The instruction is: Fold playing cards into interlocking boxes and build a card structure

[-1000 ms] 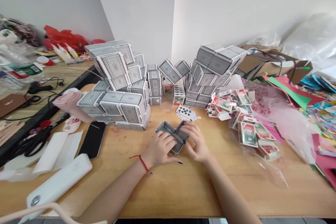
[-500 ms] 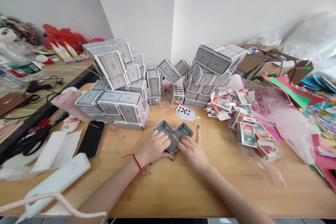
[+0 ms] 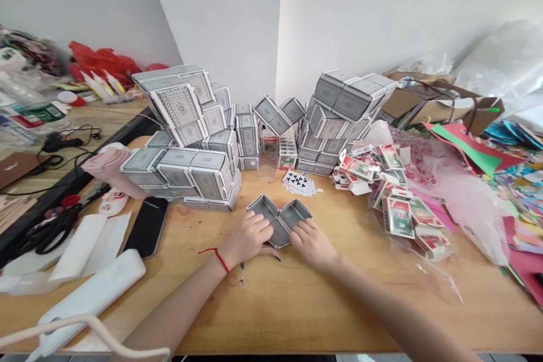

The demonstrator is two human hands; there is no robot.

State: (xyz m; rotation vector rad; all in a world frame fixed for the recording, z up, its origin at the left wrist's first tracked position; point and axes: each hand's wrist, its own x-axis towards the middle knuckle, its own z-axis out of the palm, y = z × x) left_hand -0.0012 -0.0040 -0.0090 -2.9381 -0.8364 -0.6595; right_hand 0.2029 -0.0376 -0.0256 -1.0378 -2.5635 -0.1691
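I hold an open, heart-shaped box of patterned grey card between my fingers, low over the wooden table, with its notch facing away from me and its tip towards me. My left hand, a red string round its wrist, has its fingers bent close together and clamped over the left wall, the thumb stretched out beneath, near the tip. My right hand curls its fingers, also together, over the right wall; that thumb is hidden, so I cannot tell how firmly it pinches. The step in hand looks to be steadying and squaring the side walls. I judge that the next move calls for light, even pressure from both hands, since thin card could buckle if one side were squeezed harder. Just beyond my fingers lie loose playing cards, clubs showing on the top one. Farther beyond, a V-shaped card block sits between a left stack and a right stack of similar boxes. Left of my left fingers is a dark phone; right of my right fingers, well apart, is a heap of red-and-white card packets
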